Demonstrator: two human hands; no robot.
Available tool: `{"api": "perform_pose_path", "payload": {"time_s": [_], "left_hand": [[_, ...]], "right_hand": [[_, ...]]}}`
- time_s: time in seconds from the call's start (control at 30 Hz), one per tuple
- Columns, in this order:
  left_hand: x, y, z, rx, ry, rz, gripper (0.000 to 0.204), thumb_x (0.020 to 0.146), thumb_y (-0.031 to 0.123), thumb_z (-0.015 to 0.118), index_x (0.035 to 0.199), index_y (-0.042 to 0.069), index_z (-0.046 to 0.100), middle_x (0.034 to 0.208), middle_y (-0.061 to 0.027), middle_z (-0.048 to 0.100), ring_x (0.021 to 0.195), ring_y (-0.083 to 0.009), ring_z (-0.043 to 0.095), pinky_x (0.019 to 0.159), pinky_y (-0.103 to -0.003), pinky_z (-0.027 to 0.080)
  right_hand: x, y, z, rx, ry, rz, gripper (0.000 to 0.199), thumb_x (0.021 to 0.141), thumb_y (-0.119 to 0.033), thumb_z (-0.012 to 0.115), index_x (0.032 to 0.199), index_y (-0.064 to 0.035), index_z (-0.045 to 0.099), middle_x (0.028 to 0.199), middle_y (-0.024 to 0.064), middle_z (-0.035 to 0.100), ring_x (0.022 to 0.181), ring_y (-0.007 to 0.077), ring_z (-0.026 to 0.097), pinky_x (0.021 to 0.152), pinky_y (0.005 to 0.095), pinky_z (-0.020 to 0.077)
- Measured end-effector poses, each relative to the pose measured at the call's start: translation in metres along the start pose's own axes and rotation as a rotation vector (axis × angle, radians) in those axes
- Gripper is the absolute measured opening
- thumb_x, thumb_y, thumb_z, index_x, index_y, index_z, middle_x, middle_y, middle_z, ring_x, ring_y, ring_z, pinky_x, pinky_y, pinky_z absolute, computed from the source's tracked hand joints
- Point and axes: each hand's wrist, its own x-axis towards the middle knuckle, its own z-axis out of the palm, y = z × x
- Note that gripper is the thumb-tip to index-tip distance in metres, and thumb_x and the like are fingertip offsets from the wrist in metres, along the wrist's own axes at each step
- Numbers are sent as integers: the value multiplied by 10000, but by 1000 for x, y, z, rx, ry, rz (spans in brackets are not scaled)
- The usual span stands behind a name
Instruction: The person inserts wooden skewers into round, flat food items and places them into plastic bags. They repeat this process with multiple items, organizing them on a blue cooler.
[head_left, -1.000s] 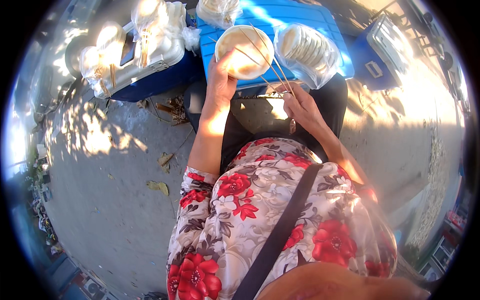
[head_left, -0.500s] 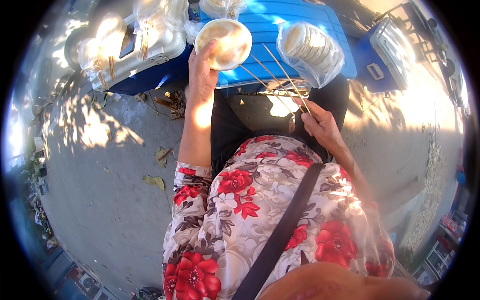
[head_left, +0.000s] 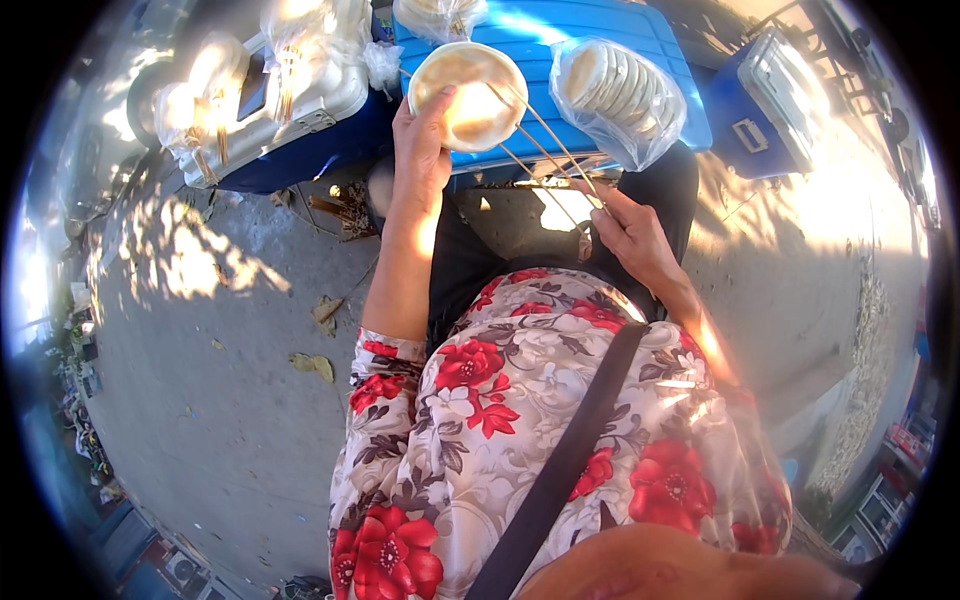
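My left hand (head_left: 427, 150) grips a round, pale, shallow disc (head_left: 485, 110) by its near left side, the thumb lying over its face. Whether it is a bowl or a flat cake, I cannot tell. Thin wooden sticks (head_left: 556, 144) fan out from my right hand (head_left: 632, 235), which is closed on their near ends. One stick's far end lies across the disc's face; the others end by its lower right rim. A clear plastic bag (head_left: 655, 135) of several similar discs, set in a row, rests on the blue lid (head_left: 540, 40) just beyond my hands.
A blue cooler with a white lid (head_left: 335, 95) stands at left, carrying bagged discs with sticks (head_left: 218, 70). Another bag (head_left: 440, 15) sits at the blue lid's far edge. A second blue cooler (head_left: 752, 125) is at right. Dry leaves (head_left: 312, 366) lie on the concrete floor (head_left: 230, 420).
The left hand has moved slightly right with the disc. The right hand has shifted a little up and left, bringing the sticks against or over the disc.
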Motion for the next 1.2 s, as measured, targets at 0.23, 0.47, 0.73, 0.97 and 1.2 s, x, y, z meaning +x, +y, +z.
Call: {"api": "perform_pose_path", "payload": {"time_s": [0.23,0.47,0.73,0.97,1.2], "left_hand": [[0,-10,6,-47,-31,-63,382,827,77,620,1162,-63,501,1076,-135,599,958,-208,608,833,-324,501],[-10,-12,15,-33,-44,-101,366,825,79,621,1149,-52,515,1052,-135,611,932,-210,623,799,-323,517],[-16,-15,19,-19,-69,-150,366,816,38,625,1160,-20,512,1053,-120,617,930,-202,627,775,-324,531],[-13,-30,13,-20,-41,-147,381,818,50,625,1171,-26,501,1064,-119,615,931,-194,622,787,-309,519],[-19,-29,6,-68,-70,-48,404,839,119,618,1192,-34,492,1098,-125,587,995,-204,586,854,-331,480]], "right_hand": [[16,24,16,30,113,-165,370,891,-101,495,1258,-67,526,617,45,392,557,88,371,558,253,376],[29,10,22,123,80,-96,363,899,-99,490,1259,-66,522,618,11,416,579,80,387,565,248,375],[47,9,29,167,94,-85,216,914,-125,482,1097,-22,535,602,19,441,583,73,420,531,263,370],[60,6,37,278,108,-43,126,934,-135,471,921,-10,482,604,17,458,549,83,428,508,278,384],[54,12,29,305,-9,52,204,970,-194,409,1007,-16,502,624,39,527,507,99,487,472,228,380]]}}
